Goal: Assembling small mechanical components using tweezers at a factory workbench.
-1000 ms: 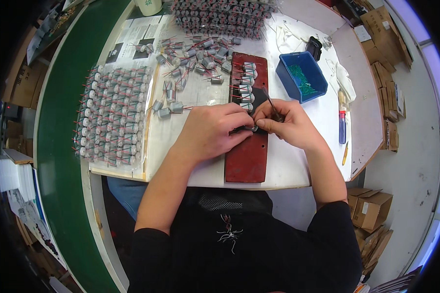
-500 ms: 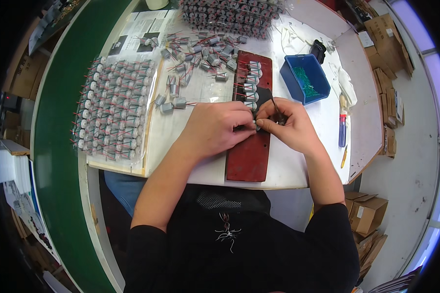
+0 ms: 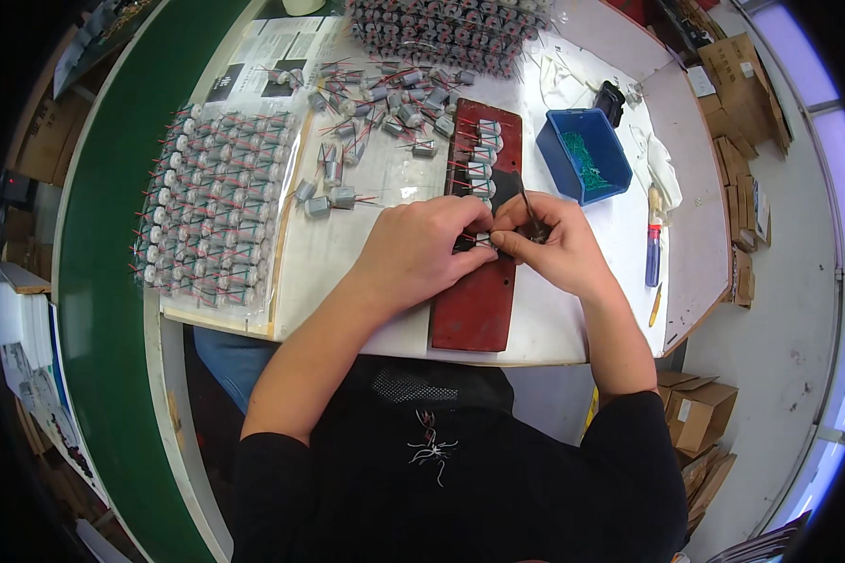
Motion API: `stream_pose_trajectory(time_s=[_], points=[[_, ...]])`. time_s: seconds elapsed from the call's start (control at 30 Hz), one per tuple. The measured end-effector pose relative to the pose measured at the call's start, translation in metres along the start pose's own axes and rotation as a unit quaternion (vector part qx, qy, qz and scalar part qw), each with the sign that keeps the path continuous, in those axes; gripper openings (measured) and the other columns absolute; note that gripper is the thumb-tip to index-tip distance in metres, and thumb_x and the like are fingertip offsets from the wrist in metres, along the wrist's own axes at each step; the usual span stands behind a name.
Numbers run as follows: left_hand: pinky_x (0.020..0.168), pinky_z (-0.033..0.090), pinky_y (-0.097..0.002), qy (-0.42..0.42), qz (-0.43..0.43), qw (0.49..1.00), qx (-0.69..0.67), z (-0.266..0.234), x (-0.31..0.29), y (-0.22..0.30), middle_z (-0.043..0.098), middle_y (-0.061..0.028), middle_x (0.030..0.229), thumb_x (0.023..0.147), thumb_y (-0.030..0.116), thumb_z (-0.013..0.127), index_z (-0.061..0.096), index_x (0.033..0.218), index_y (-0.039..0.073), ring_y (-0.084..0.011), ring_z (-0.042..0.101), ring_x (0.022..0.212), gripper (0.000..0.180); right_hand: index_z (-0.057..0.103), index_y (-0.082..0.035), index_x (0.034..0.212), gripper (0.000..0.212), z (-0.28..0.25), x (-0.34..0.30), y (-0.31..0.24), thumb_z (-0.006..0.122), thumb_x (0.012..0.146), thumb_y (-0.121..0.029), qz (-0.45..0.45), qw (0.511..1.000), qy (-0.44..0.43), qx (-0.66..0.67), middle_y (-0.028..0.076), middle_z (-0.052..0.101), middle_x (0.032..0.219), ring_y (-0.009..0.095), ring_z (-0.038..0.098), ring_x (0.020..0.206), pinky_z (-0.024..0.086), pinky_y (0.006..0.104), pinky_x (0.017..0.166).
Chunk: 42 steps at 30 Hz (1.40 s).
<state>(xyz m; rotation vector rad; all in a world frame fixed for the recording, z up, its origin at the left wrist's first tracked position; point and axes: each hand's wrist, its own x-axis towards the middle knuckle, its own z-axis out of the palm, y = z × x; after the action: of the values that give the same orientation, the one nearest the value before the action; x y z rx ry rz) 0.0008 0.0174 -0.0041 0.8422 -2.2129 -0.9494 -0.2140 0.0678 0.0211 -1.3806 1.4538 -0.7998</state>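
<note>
My left hand (image 3: 422, 246) is at the red board (image 3: 471, 314), thumb and fingers closed around a small silver motor (image 3: 483, 240) with wires, partly hidden by the fingers. Against its right side my right hand (image 3: 559, 242) is closed, fingertips pinched together at the motor. A thin dark hand tool (image 3: 528, 208) sticks up out of the right hand; its exact kind cannot be made out. Farther up the board stands a row of several small motors (image 3: 481, 155) with white ends and red and green wires.
Loose motors (image 3: 404, 103) lie heaped beyond the board. Wired motors (image 3: 218, 202) fill a clear tray at left; more packed motors (image 3: 441, 33) are at the back. On the right are a blue bin (image 3: 582, 155) of green wires, a brush (image 3: 654, 235) and a yellow tool (image 3: 655, 305).
The left fingers have opened out slightly around the motor, so more of it shows. Both hands stay at the same place on the board. The whole view has shifted slightly.
</note>
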Motion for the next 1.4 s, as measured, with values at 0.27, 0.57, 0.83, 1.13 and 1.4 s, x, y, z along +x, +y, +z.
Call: stream_pose_trajectory(time_s=[0.27,0.57,0.83,1.13,1.4], points=[[0.077,0.059,-0.0347,-0.003,-0.039,0.999,-0.027,0.001,0.001,0.003,0.077,-0.0083,0.099,0.081,0.023,0.085,0.071,0.105,0.008,-0.0255,0.076,0.091,0.032,0.069,0.001,0.092,0.007,-0.002,0.002,-0.002,0.075,0.089,0.000,0.013,1.000,-0.013,0.023,0.001,0.070,0.082,0.006,0.061,0.070,0.049,0.0246,0.063],[0.077,0.058,-0.0361,-0.017,-0.049,0.998,-0.019,-0.002,0.001,0.004,0.078,-0.0063,0.098,0.081,0.023,0.083,0.072,0.105,0.010,-0.0261,0.076,0.090,0.030,0.070,0.002,0.091,0.005,-0.001,0.000,-0.001,0.075,0.089,0.001,-0.035,0.999,-0.001,-0.025,0.002,0.067,0.082,0.007,0.062,0.072,0.049,0.0243,0.064],[0.076,0.058,-0.0355,-0.014,-0.057,0.998,-0.019,0.000,0.001,0.005,0.077,-0.0058,0.097,0.082,0.024,0.082,0.073,0.105,0.011,-0.0255,0.075,0.090,0.028,0.069,0.002,0.091,0.010,0.002,-0.001,-0.001,0.077,0.089,-0.002,0.003,1.000,0.009,-0.007,0.003,0.068,0.079,0.007,0.060,0.068,0.048,0.0250,0.061],[0.073,0.057,-0.0345,0.008,-0.040,0.999,-0.023,0.003,0.002,0.004,0.077,-0.0064,0.093,0.080,0.024,0.083,0.081,0.102,0.013,-0.0251,0.073,0.083,0.024,0.064,-0.001,0.085,0.014,-0.002,-0.001,-0.003,0.078,0.089,0.002,0.049,0.997,0.023,-0.063,0.000,0.067,0.083,0.004,0.059,0.070,0.048,0.0217,0.059],[0.076,0.058,-0.0400,-0.017,-0.061,0.997,-0.049,0.002,0.001,0.001,0.076,-0.0016,0.099,0.081,0.032,0.079,0.082,0.098,0.020,-0.0275,0.072,0.089,0.021,0.059,0.001,0.078,0.035,-0.029,-0.009,-0.016,0.062,0.103,-0.024,-0.167,0.957,-0.046,-0.231,0.009,0.064,0.072,0.022,0.061,0.061,0.049,0.0361,0.060]])
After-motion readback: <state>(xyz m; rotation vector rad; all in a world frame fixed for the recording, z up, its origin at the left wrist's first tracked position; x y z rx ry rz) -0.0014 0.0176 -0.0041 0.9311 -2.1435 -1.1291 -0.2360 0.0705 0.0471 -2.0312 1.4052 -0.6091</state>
